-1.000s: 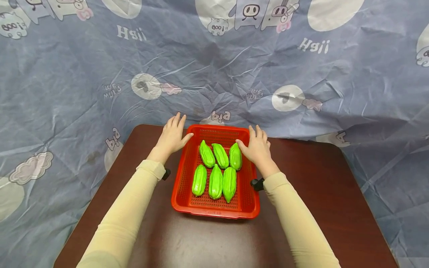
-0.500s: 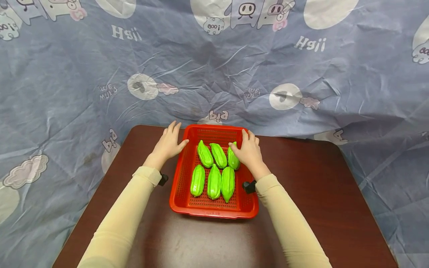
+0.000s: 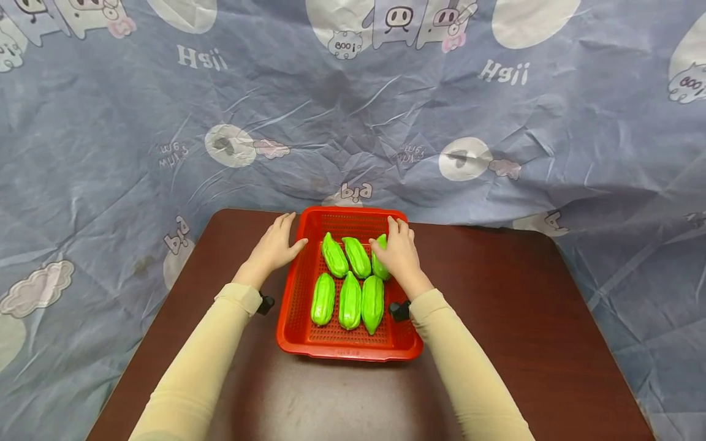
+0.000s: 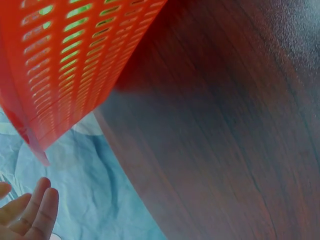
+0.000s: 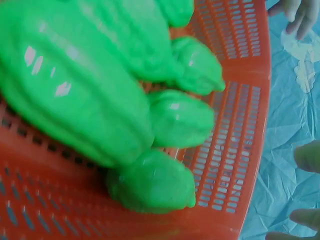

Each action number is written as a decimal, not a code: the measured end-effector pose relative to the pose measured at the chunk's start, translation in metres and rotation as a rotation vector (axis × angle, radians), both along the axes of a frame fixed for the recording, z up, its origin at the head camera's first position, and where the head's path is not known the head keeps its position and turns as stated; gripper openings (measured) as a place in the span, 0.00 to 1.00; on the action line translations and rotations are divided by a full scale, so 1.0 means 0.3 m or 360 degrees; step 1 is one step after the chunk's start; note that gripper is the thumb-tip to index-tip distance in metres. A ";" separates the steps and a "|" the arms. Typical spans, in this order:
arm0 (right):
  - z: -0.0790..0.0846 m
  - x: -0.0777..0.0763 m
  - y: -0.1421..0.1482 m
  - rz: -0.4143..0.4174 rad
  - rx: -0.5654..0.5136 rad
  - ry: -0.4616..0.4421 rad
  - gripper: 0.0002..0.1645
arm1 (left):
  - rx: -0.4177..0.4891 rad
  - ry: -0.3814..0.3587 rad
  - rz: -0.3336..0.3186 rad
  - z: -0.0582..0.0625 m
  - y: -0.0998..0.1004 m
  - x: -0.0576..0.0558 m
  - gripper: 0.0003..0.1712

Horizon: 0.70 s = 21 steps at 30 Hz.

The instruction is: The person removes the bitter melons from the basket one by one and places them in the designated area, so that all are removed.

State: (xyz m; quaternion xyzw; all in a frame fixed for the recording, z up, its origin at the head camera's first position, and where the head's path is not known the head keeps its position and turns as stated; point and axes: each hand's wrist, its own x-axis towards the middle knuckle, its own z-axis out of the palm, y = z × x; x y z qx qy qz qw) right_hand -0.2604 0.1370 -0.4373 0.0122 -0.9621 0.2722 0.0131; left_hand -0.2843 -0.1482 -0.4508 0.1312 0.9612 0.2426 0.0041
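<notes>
In the head view, several bright green, ridged bitter melons (image 3: 350,300) lie in two rows inside a red perforated plastic basket (image 3: 350,353). My left hand (image 3: 271,248) hovers just outside the basket's left rim, fingers extended and thumb pointing at the rim. Over the right side of the basket is my right hand (image 3: 398,250), its fingers loosely bent and spread. It partly covers the back right bitter melon (image 3: 379,269), and nothing is seen held in it. The right wrist view has bitter melons (image 5: 75,90) close up, with fingertips (image 5: 309,156) at its right edge.
The basket stands on a dark brown wooden table (image 3: 496,318) with rounded back corners. Behind it hangs a wrinkled grey-blue cloth (image 3: 353,122) printed with cartoon pigs. A small black wrist device (image 3: 399,310) sits on each wrist.
My right hand has moved left, from the right rim to over the basket's inside. My left hand has come slightly lower and nearer along the left rim. The bitter melons stay in place.
</notes>
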 end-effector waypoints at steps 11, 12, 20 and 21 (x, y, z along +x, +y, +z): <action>-0.035 0.001 -0.042 -0.0043 -0.0012 -0.0024 0.46 | 0.0066 -0.0056 -0.0012 -0.031 0.018 0.027 0.43; -0.041 0.000 -0.044 -0.0048 -0.0010 -0.0037 0.46 | 0.0065 -0.0058 -0.0014 -0.035 0.019 0.029 0.43; -0.081 -0.005 -0.044 -0.0109 0.0021 -0.0141 0.45 | 0.0063 -0.0097 -0.0003 -0.061 0.032 0.038 0.43; -0.085 -0.007 -0.043 -0.0113 0.0022 -0.0151 0.45 | 0.0064 -0.0100 0.0000 -0.064 0.033 0.037 0.43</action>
